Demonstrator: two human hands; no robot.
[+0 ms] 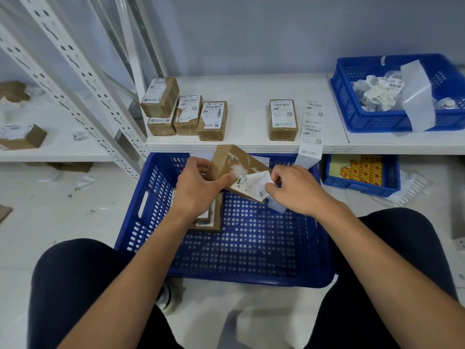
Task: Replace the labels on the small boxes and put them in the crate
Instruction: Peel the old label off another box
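- we see the left hand (198,187) gripping the small box (226,161), tilted, over the crate's 12 o'clock end; thumb across its near face, fingers (200,166) curled round the far side
- right hand (297,190) at 3 o'clock of the box, fingers pinching the label (254,185), half peeled and curling off the box face
- crate (251,248) sits on the floor between our knees; a second box (215,219) lies flat inside at its 10 o'clock, partly under the left wrist
- shelf (251,89) at 12 o'clock: four boxes (186,114) bunched at 11, a single box (283,119) at 12, label strip (312,127) just beside it, hanging over the shelf edge
- blue bin (377,122) at 2 o'clock holds crumpled labels (377,91)
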